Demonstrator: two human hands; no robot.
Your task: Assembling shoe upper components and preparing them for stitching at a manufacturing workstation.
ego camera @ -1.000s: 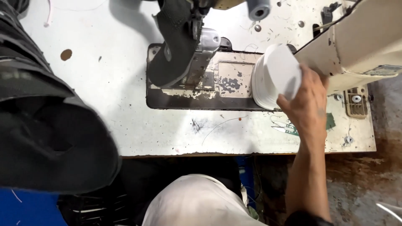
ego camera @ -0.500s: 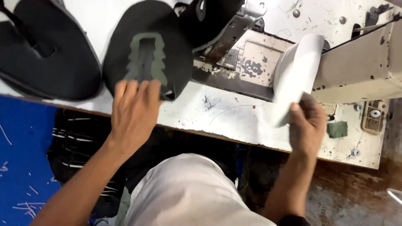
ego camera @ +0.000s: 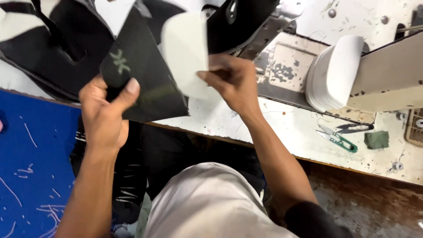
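While my left hand [ego camera: 103,110] pinches the black fabric piece [ego camera: 141,70], I'd square the white foam piece [ego camera: 186,53], seemingly gripped by my right hand [ego camera: 231,81], flush against it.

Both forearms are bare from the wrist to above the elbow, and neither the left hand [ego camera: 105,117] nor the right hand [ego camera: 231,83] wears a glove, ring or watch. A dark sleeve [ego camera: 310,220] covers the right upper arm (only its edge shows). Pale grey trousers [ego camera: 207,202] cover the lap.
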